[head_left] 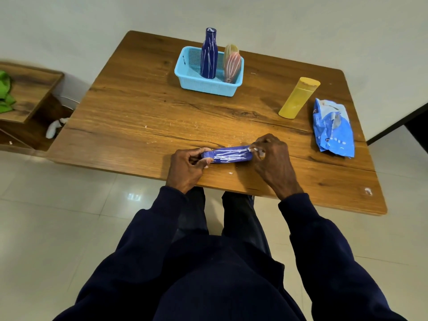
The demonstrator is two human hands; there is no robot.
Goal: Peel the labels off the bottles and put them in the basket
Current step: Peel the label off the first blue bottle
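Note:
A blue bottle (228,155) streaked with white glue lies on its side near the table's front edge. My left hand (188,166) grips its neck end. My right hand (272,156) pinches at its base end, fingers curled over a bit of white residue. Farther back, a light blue basket (185,76) holds a dark blue bottle (209,55) and a pink bottle (232,66), both upright and streaked with glue. A yellow bottle (298,98) stands at the right.
A crumpled blue peeled label or wrapper (333,129) lies at the right edge of the wooden table (139,117). White glue crumbs dot the tabletop. A low wooden shelf (27,89) with green cloth stands to the left on the tiled floor.

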